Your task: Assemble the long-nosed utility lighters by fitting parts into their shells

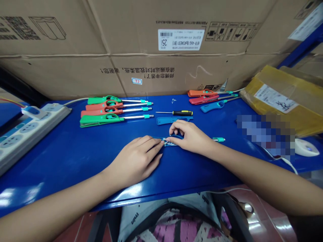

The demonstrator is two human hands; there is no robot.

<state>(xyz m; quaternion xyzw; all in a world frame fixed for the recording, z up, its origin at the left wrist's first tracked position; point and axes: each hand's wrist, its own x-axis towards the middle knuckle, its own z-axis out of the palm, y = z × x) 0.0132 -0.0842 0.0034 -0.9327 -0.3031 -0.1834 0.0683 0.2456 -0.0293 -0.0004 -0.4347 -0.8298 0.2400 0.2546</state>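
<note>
The left hand and right hand grip the opened, elongated blue plastic lighter casing at the centre of the glossy blue tabletop. Keep it flat; avoid pinching the thin white wires.

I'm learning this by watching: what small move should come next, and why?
Probably press the white wires down into the opened blue lighter: they show exposed between the left hand and right hand, and a blue cover lies off it, near the screwdriver.
</note>
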